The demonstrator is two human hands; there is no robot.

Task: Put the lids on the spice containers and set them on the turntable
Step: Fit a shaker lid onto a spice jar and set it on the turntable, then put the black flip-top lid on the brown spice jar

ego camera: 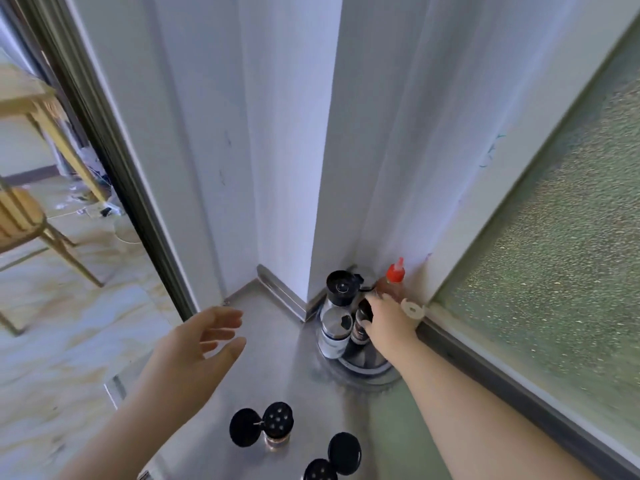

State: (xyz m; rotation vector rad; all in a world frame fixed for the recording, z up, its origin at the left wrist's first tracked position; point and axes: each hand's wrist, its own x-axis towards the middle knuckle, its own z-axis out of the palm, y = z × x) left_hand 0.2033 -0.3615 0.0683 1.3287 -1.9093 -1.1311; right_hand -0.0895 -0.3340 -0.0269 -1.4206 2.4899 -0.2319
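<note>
A: Where does the camera sit?

B: On the person's head, looking forward and steeply down into a wall corner (313, 202) over a steel counter (263, 348).

A: How close?

B: Within arm's reach; both forearms enter from the bottom edge. It's the only view.

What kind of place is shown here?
Probably a home kitchen corner: a steel counter, spice jars on a turntable, a red-capped sauce bottle, and a wooden chair beyond the doorway.
</note>
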